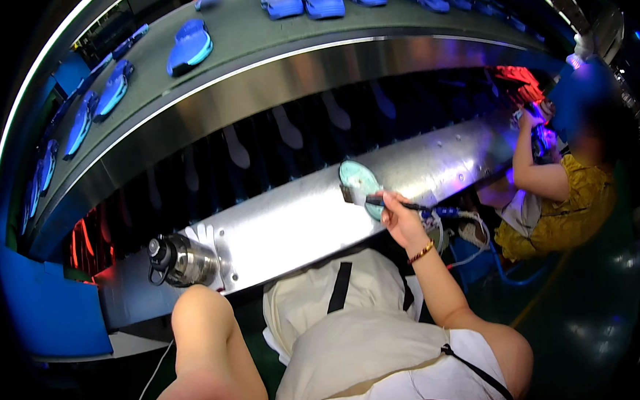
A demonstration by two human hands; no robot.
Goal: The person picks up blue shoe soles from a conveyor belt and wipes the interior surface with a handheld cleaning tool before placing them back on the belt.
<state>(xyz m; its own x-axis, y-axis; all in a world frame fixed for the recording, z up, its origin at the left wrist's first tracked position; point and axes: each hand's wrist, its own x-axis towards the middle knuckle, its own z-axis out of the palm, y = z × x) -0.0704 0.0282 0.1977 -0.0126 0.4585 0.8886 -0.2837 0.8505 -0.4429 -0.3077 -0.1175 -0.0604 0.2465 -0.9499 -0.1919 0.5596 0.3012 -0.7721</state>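
Pale green shoe sole point(363, 175) sits at the metal bench point(278, 235), right of the bench's middle, directly in front of the person. The right hand point(402, 223) closes its fingers around the dark handle of a brush point(373, 200), whose head crosses the sole; I cannot tell whether the fingers also touch the sole. The left hand is out of view, so its grip cannot be told.

Any marking on the sole is too small to read, and so is any print on the bottle point(194, 262) with a dark looped lid, which stands on the bench to the left.

The bench's near edge runs just in front of the beige cloth point(340, 290) over the lap; its far edge borders a dark recess with pale sole-shaped forms point(236, 146). A broad stretch of bright metal lies between bottle and sole, and more extends to the right, toward a co-worker in a yellow top point(583, 195), well apart from the right hand. Beyond the recess, a steel rim point(276, 74) edges the green belt point(247, 32), which carries blue footwear point(190, 48) with gaps between.
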